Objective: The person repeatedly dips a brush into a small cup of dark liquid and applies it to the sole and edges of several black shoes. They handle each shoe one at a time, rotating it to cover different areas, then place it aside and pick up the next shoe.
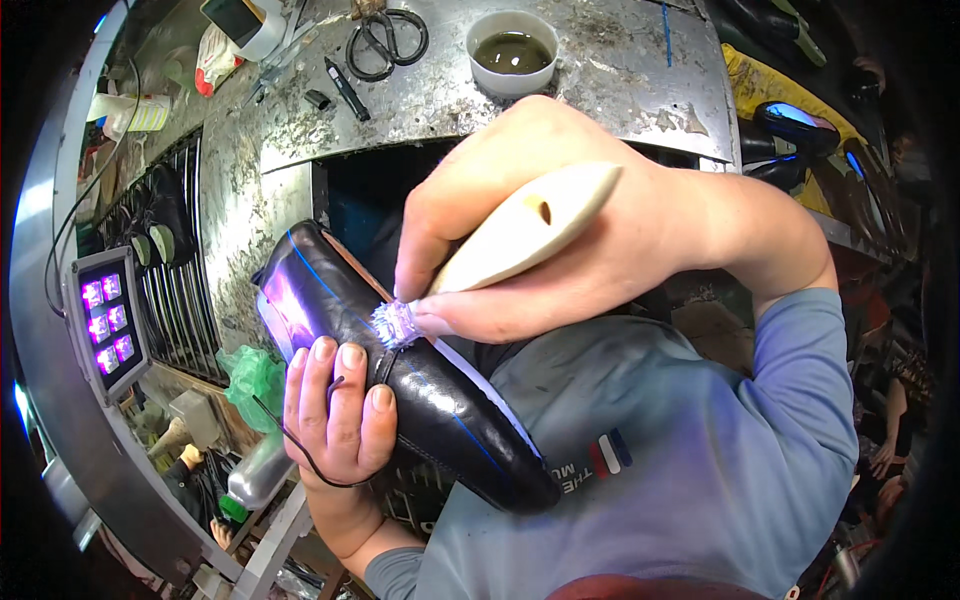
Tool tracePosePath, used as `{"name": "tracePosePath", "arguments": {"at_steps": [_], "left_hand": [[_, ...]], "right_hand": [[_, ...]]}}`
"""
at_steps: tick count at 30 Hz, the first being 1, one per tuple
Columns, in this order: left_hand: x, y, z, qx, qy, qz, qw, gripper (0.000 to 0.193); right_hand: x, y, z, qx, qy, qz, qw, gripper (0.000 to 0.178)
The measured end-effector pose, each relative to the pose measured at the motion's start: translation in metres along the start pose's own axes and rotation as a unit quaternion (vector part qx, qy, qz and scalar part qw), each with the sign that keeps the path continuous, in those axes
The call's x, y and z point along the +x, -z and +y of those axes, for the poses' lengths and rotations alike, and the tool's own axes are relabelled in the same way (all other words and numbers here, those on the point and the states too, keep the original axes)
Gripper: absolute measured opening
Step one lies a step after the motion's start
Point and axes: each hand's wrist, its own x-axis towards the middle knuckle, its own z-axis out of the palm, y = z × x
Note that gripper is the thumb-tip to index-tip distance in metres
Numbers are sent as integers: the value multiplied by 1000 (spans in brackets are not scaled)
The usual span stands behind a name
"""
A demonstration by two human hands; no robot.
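Note:
A black leather shoe (455, 400) lies slantwise across my front, with thin blue lines along its upper and a white edge along its sole side. My left hand (340, 425) is wrapped around its side, fingers pressed on the leather; a thin dark lace (300, 445) loops by these fingers. In my right hand (630, 230) is a brush (530, 228) with a pale, pointed handle that has a hole near its end. Its short bristles (395, 325) touch the shoe by the opening, between thumb and fingers.
On the worn metal bench (620, 80) stand a white bowl (512, 50) of dark liquid, black-handled scissors (385, 45) and a black marker (346, 90) with its cap off. A lit purple lamp panel (107, 322) is at left, near a green bag (250, 385) and plastic bottle (258, 472). More shoes (795, 125) lie right.

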Motion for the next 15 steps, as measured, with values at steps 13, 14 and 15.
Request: {"name": "tracePosePath", "arguments": {"at_steps": [13, 14, 15], "left_hand": [[0, -10, -8, 36, 6, -1, 999, 29], [1, -11, -9, 38, 9, -4, 999, 29], [1, -12, -10, 36, 15, -4, 999, 29]], "right_hand": [[-1, 9, -19, 54, -72, -90, 992, 9], [-2, 10, -22, 50, -75, -95, 991, 8], [-3, 10, -22, 39, -60, -98, 993, 8]]}}
